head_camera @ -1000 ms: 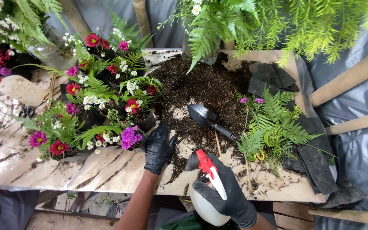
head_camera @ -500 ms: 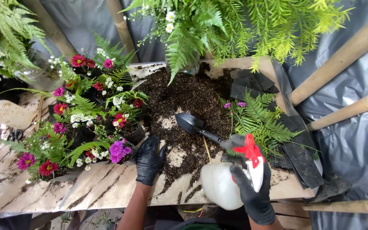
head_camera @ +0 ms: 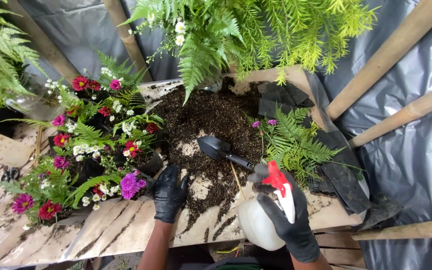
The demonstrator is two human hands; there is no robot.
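Head view shows our right hand (head_camera: 288,220) wrapped tight around a white spray bottle (head_camera: 258,225), nozzle aimed toward the small fern (head_camera: 296,142). Our left hand (head_camera: 168,192) rests fingers spread on the soil (head_camera: 216,117) beside the flowers (head_camera: 96,150). A trowel (head_camera: 221,150) lies between; the bench edge (head_camera: 126,235) sits near.

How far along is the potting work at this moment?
Done: potted flowers stand grouped left, and soil is heaped on the table. In hand: the right hand holds a white spray bottle with a red trigger; the left hand rests at the soil's edge. Left: the trowel lies unused, and the fern lies unpotted beside it.
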